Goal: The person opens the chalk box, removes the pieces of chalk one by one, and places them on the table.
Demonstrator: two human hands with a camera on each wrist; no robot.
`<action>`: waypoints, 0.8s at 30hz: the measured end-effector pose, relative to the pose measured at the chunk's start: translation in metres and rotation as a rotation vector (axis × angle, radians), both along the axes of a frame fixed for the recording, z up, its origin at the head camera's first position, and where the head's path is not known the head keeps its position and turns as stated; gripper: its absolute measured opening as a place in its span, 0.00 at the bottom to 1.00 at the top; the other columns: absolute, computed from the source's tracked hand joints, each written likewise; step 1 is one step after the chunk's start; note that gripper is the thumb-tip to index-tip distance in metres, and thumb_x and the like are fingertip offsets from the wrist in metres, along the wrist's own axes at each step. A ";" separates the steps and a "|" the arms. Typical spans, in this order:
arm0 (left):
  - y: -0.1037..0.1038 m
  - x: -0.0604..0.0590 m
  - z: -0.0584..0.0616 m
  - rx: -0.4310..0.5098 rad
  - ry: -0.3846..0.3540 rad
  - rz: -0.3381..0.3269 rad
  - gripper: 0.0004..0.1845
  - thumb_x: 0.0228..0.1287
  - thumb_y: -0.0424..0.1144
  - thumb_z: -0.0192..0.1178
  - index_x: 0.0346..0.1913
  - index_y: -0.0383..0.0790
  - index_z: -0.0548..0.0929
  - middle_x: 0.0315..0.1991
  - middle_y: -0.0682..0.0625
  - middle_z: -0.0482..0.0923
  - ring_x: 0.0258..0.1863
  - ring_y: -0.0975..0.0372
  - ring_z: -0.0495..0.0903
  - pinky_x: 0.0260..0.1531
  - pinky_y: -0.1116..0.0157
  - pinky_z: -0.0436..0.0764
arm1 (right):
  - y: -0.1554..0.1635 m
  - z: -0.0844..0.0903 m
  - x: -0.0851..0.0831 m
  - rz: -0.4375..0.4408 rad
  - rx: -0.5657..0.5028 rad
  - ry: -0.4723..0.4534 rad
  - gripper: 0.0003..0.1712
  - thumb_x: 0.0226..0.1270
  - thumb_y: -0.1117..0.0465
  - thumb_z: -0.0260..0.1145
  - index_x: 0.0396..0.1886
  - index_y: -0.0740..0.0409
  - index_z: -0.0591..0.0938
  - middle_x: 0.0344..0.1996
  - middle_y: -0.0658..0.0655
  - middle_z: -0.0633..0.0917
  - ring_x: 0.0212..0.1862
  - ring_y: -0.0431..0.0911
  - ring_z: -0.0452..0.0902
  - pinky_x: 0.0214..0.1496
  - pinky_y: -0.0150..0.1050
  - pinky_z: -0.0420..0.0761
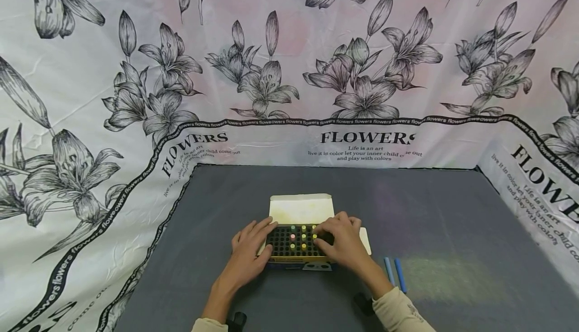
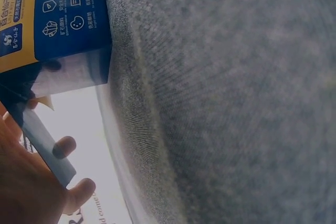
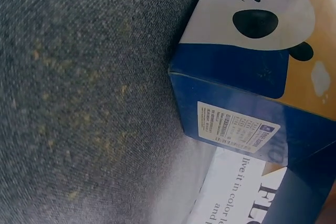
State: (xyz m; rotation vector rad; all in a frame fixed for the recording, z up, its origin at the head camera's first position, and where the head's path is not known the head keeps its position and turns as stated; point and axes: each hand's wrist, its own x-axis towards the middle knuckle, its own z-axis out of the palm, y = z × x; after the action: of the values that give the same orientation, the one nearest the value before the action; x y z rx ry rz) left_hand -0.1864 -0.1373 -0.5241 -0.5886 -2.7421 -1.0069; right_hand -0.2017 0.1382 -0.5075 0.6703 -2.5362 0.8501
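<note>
An open chalk box (image 1: pixel 296 244) lies on the grey table (image 1: pixel 452 211), its pale lid flap (image 1: pixel 300 207) folded back. Its black grid holds a few coloured chalk sticks (image 1: pixel 292 236). My left hand (image 1: pixel 251 245) rests with fairly straight fingers against the box's left side. My right hand (image 1: pixel 342 239) lies over the grid's right part with its fingers bent down. Whether they pinch a chalk is hidden. In the left wrist view the blue and yellow box (image 2: pixel 58 19) sits beside my fingers (image 2: pixel 79 190). The right wrist view shows the box's panda print (image 3: pixel 262 19).
Two blue chalk sticks (image 1: pixel 394 273) lie side by side on the table just right of my right forearm. A flower-printed cloth (image 1: pixel 289 71) walls in the back and both sides. Yellowish chalk dust (image 1: pixel 448 277) marks the table at the right.
</note>
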 end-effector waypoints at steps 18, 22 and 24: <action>0.000 -0.001 -0.001 -0.003 0.024 -0.008 0.27 0.74 0.39 0.55 0.74 0.53 0.73 0.77 0.52 0.66 0.76 0.37 0.59 0.65 0.27 0.52 | -0.001 -0.003 0.003 0.034 -0.138 0.060 0.12 0.56 0.65 0.78 0.41 0.52 0.89 0.31 0.47 0.83 0.36 0.39 0.66 0.52 0.52 0.53; 0.000 -0.001 -0.001 -0.005 0.024 -0.006 0.27 0.73 0.39 0.55 0.74 0.53 0.72 0.77 0.52 0.65 0.76 0.37 0.59 0.65 0.27 0.52 | -0.001 -0.003 0.003 0.079 -0.203 0.068 0.13 0.58 0.66 0.76 0.43 0.54 0.88 0.33 0.47 0.83 0.36 0.41 0.69 0.52 0.51 0.53; 0.000 -0.001 -0.001 -0.006 0.016 -0.003 0.28 0.73 0.40 0.55 0.74 0.54 0.72 0.78 0.52 0.65 0.77 0.38 0.59 0.65 0.27 0.52 | -0.001 -0.002 0.002 0.095 -0.231 0.069 0.13 0.59 0.66 0.76 0.44 0.55 0.87 0.33 0.48 0.84 0.36 0.43 0.71 0.53 0.51 0.53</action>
State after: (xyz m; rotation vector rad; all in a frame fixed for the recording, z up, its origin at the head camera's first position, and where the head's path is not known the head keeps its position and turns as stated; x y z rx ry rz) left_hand -0.1876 -0.1377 -0.5253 -0.5989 -2.7325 -0.9909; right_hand -0.1998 0.1368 -0.5095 0.7356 -2.3138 1.1125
